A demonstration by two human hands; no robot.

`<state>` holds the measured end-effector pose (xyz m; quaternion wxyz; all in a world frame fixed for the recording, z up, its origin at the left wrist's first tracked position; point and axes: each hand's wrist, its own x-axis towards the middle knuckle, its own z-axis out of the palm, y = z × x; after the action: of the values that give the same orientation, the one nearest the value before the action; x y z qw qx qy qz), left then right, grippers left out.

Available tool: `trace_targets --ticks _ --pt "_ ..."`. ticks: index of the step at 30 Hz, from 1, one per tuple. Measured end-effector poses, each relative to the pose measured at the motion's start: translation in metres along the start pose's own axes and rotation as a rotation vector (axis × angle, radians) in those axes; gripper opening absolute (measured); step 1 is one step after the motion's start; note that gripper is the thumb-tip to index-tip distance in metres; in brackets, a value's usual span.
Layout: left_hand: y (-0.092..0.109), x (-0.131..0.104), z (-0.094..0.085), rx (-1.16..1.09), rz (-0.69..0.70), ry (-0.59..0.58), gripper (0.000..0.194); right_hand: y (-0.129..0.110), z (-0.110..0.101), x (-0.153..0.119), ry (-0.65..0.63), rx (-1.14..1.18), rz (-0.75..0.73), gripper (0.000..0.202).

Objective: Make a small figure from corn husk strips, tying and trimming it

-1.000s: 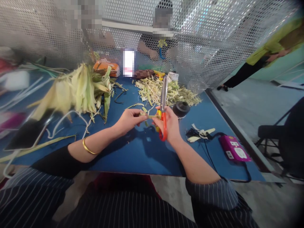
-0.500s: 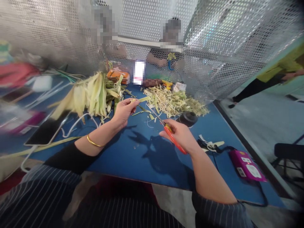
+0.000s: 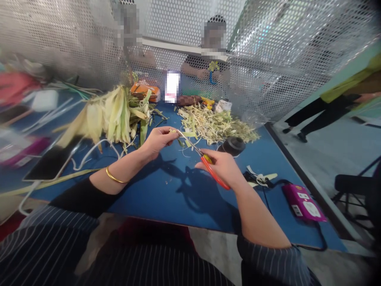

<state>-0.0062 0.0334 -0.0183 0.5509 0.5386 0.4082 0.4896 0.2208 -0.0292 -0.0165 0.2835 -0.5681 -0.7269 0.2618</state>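
Observation:
My left hand [image 3: 160, 141], with a gold bangle at the wrist, pinches a small pale piece of corn husk [image 3: 172, 130] between thumb and fingers. Most of that piece is hidden by the fingertips. In my right hand [image 3: 220, 165] are scissors [image 3: 214, 173] with red and yellow handles. Their blades point left and reach the husk at my left fingertips. Just beyond the blades lies a heap of cut husk strips [image 3: 216, 123]. A bundle of whole corn husks [image 3: 114, 113] rests on the left of the blue table [image 3: 166, 198].
Near my right hand stands a dark spool [image 3: 233, 146]. A purple power box [image 3: 303, 201] with a black cable sits at the right edge. A phone with a lit screen [image 3: 172, 86] and an orange packet [image 3: 145, 91] are at the back, before a perforated metal screen [image 3: 178, 24].
The scissors have come up to my left fingertips. The husk sticking out of my left hand is now much shorter, and a pale green piece lies beside the heap.

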Motion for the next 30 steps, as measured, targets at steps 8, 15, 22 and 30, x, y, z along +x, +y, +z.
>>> trace_targets --ticks 8,15,22,30 --pt "-0.002 0.003 -0.006 0.043 -0.003 -0.035 0.013 -0.002 -0.005 -0.001 -0.015 0.001 0.016 0.044" --pt "0.0 0.002 -0.005 0.066 0.002 -0.027 0.02 -0.008 -0.004 -0.003 0.014 -0.074 -0.035 0.039" --pt "0.002 0.003 -0.004 0.045 -0.061 -0.002 0.022 -0.007 -0.003 -0.002 0.053 -0.075 -0.032 0.042" --pt "0.004 0.004 -0.01 -0.167 -0.205 -0.064 0.032 -0.002 0.005 0.003 0.115 0.449 -0.003 0.045"
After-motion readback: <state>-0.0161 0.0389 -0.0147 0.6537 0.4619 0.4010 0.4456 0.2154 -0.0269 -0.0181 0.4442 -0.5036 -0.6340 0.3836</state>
